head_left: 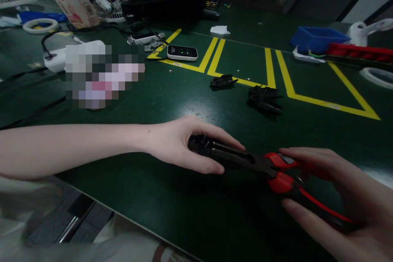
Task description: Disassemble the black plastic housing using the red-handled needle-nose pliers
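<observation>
My left hand [181, 143] is closed around a long black plastic part [201, 144], thumb on the near side and fingers on the far side. In my right hand [344, 196] is a pair of pliers [281, 182] with red and black handles. The dark jaws of the pliers point left and meet the right end of the black part; whether they grip it, I cannot make out. Beyond my hands, a small black plastic piece [223, 82] and a cluster of similar black pieces [264, 99] lie on the green table [138, 188].
Yellow tape [334, 105] marks out boxes on the tabletop. A small device with green lights [182, 53] lies near the middle. At the far right are a blue bin [319, 39] and a red strip [360, 52]. A white power strip [55, 59] with cables is at the left.
</observation>
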A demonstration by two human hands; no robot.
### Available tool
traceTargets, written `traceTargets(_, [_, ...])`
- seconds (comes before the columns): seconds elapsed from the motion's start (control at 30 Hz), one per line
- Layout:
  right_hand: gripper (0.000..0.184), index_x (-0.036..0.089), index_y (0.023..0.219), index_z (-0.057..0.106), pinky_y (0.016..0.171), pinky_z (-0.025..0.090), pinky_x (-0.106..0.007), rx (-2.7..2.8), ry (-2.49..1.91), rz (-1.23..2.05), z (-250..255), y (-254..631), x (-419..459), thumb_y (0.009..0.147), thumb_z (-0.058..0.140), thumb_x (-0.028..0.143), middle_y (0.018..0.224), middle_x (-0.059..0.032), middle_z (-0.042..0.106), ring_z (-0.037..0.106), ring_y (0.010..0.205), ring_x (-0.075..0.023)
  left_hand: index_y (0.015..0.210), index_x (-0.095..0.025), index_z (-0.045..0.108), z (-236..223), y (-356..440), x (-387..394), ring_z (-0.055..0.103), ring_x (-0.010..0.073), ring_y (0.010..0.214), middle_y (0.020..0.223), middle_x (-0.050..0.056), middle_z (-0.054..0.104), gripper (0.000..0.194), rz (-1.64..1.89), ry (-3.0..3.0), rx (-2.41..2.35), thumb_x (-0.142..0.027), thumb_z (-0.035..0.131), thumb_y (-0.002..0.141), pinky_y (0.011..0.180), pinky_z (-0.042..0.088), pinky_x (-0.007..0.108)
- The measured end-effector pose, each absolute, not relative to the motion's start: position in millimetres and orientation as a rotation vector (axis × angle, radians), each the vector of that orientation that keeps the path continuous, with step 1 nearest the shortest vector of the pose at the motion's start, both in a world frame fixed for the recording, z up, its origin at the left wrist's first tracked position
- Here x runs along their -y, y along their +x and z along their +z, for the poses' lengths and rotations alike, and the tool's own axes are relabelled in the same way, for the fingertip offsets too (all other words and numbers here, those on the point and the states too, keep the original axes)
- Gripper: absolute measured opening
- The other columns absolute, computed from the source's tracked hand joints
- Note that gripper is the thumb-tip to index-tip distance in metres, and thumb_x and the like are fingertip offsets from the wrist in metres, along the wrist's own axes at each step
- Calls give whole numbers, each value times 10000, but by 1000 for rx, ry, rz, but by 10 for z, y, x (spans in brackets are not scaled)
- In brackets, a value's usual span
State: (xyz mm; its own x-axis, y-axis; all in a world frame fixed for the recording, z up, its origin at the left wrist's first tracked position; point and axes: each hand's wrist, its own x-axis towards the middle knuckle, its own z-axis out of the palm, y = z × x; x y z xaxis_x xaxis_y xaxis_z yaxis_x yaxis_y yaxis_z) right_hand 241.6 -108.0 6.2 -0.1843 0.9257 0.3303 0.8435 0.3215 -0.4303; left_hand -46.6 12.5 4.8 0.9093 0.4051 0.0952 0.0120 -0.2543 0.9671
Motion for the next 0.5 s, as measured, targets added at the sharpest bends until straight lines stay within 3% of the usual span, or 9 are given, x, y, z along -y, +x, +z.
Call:
traceTargets(0.27, [489,422,1285,630,838,658,-521,2080,-1580,196,-7,2517,1126,833,713,590,1172,-46,737,755,961,-316,1378,-109,670,38,-484,-145,775,222,1025,1205,128,794,506,386,1906,-222,-265,768,907,883,620,287])
traceTargets(0.5, [486,423,1274,638,791,669,-487,2109,-1573,203,5,2489,1100,828,717,600,1150,-28,752,761,930,-309,1360,-133,676,37,-472,-148,773,197,1006,1187,98,800,484,357,1923,-211,-254,765,900,865,611,249])
